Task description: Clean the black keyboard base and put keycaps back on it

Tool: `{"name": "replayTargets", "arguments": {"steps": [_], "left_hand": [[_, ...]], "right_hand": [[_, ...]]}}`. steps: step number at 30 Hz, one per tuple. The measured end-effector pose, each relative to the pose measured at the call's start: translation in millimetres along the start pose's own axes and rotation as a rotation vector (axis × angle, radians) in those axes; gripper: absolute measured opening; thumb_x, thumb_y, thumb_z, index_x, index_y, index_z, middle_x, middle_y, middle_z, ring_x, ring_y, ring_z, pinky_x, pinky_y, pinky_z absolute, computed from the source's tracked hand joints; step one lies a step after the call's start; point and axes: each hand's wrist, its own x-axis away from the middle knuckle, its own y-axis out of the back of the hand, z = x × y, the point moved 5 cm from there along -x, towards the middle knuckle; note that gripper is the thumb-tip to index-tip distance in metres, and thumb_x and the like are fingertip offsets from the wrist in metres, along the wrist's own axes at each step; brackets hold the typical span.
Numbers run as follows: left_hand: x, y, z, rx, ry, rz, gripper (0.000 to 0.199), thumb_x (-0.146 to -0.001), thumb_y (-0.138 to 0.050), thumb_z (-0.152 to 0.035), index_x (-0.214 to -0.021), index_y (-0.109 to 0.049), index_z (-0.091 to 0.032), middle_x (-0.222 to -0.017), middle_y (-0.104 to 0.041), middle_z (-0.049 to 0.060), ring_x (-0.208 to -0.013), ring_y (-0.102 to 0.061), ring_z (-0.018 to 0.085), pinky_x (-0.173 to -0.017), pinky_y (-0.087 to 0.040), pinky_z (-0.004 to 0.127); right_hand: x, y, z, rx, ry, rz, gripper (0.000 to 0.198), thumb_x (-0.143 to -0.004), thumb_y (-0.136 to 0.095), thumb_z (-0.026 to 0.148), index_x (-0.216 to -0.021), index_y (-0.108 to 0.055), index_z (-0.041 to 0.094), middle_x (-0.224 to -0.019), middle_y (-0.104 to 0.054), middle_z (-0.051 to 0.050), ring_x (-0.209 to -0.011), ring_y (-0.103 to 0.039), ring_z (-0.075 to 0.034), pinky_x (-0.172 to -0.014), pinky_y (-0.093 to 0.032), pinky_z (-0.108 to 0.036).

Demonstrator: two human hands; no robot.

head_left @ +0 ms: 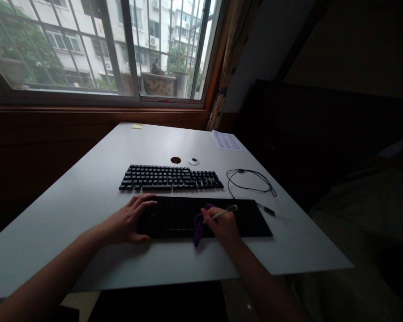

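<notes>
At the near centre of the white rectangular tabletop (87,179) lies a flat, black rectangular panel (174,219). The left hand (134,219) is spread wide across the panel's left end, fingertips at the far edge, thumb at the near edge. The right hand (225,223) is closed, pinching a crumpled purple cloth (199,226) against the panel, with a slim, pale pen-like tool (224,211) also in its grip. Beyond the panel, black square keycaps (157,178) stand in keyboard rows. A thin black cable (234,170) loops near the panel's far right corner.
</notes>
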Motion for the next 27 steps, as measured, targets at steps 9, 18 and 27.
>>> {"name": "replayTargets", "arguments": {"steps": [9,18,27], "left_hand": [[2.1,-0.7,1.9,-0.011,0.012,0.007,0.095,-0.075,-0.086,-0.048,-0.152,-0.034,-0.028,-0.162,-0.034,0.016,-0.146,-0.034,0.042,-0.116,-0.041,0.064],[0.7,0.7,-0.1,0.015,0.006,-0.011,0.098,-0.074,-0.087,-0.046,-0.153,-0.033,-0.028,-0.161,-0.035,0.017,-0.145,-0.036,0.043,-0.116,-0.04,0.065],[1.5,-0.8,2.7,0.032,-0.004,-0.029,0.099,-0.072,-0.088,-0.048,-0.153,-0.034,-0.028,-0.159,-0.037,0.016,-0.144,-0.037,0.043,-0.115,-0.042,0.066]], "right_hand": [[5.0,42.0,2.7,0.039,0.128,-0.225,0.028,-0.105,-0.044,0.027,-0.083,-0.059,0.022,-0.092,-0.059,-0.006,-0.087,-0.06,-0.021,-0.079,-0.051,-0.036],[21.5,-4.9,14.7,0.278,0.152,0.174,0.029,-0.084,-0.083,0.024,-0.111,-0.073,0.024,-0.108,-0.069,-0.008,-0.1,-0.066,-0.028,-0.088,-0.059,-0.043],[13.1,0.6,17.6,0.326,0.13,0.255,0.011,-0.087,-0.075,0.011,-0.089,-0.076,0.021,-0.089,-0.072,-0.004,-0.082,-0.069,-0.022,-0.075,-0.057,-0.034]]}}
